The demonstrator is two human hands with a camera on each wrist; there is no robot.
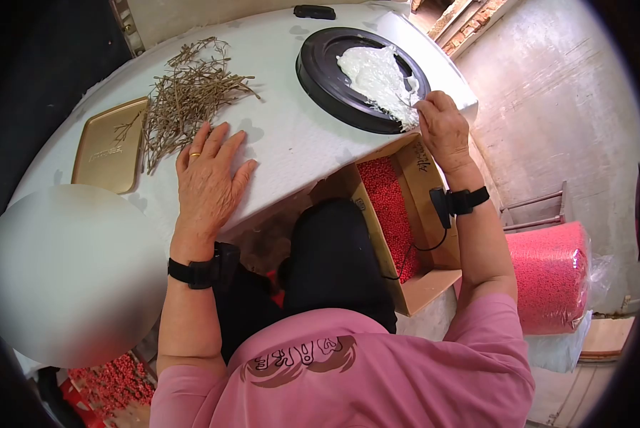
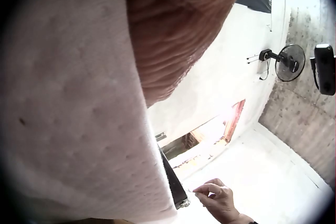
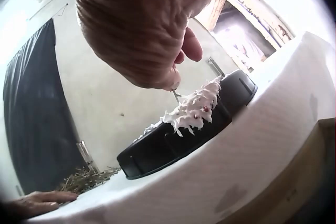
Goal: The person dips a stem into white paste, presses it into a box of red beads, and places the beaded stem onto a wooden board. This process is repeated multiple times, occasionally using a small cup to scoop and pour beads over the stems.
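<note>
One stem is pinched by the right hand, head view's upper right; overhanging paste could drip off the lid if dragged outward. Left hand, centre-left, spread.

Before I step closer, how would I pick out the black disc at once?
Find the white-topped table. Near its right end, by the person's right hand, lies a wide, round black disc. Unlike the gold tray at the other end, it carries a thick spread of white paste.
</note>
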